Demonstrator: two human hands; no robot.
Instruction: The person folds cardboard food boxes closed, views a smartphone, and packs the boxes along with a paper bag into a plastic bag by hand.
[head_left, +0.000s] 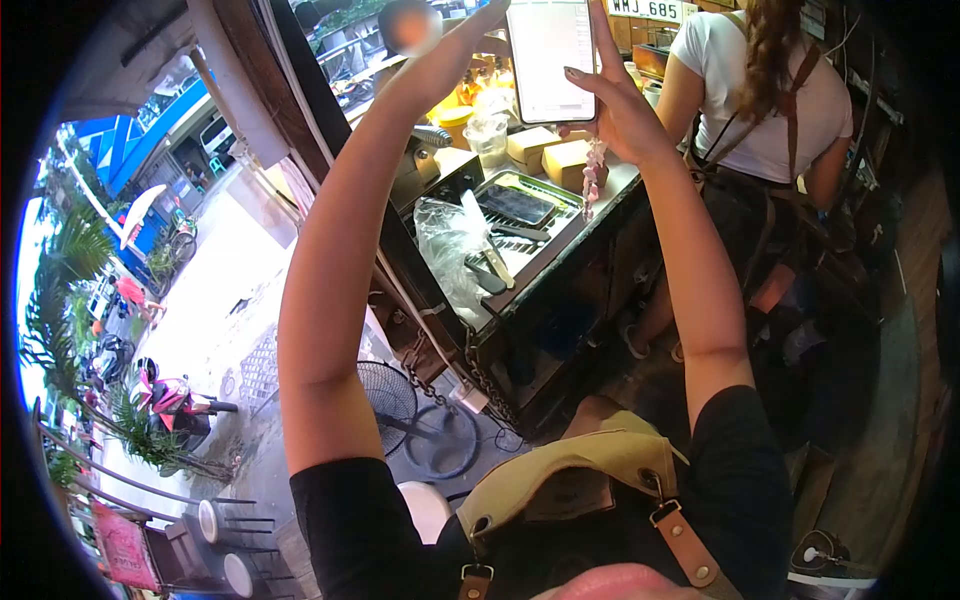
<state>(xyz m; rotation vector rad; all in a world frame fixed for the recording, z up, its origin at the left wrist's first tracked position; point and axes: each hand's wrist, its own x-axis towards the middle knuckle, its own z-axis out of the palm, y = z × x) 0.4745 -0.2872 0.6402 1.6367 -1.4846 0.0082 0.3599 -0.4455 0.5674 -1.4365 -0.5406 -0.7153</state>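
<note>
A smartphone (552,65) with a bright, mostly white screen is held up at the top of the head view. My right hand (622,105) grips it along its right edge, the thumb lying over the screen's side. A pale beaded strap (592,180) dangles below that hand. My left hand (478,28) reaches to the phone's upper left edge; its fingers run out of the frame, so their grip is hidden. Beneath the phone, on the counter (530,270), lie a knife (495,258), a clear plastic bag (440,235) and a dark tablet-like slab (515,203).
Cardboard boxes (567,160) and a clear plastic cup (487,138) stand on the counter. A person in a white shirt (760,95) is close by on the right, back turned. Below the counter's left side stands a fan (388,400). A pink motorcycle (178,402) is parked outside.
</note>
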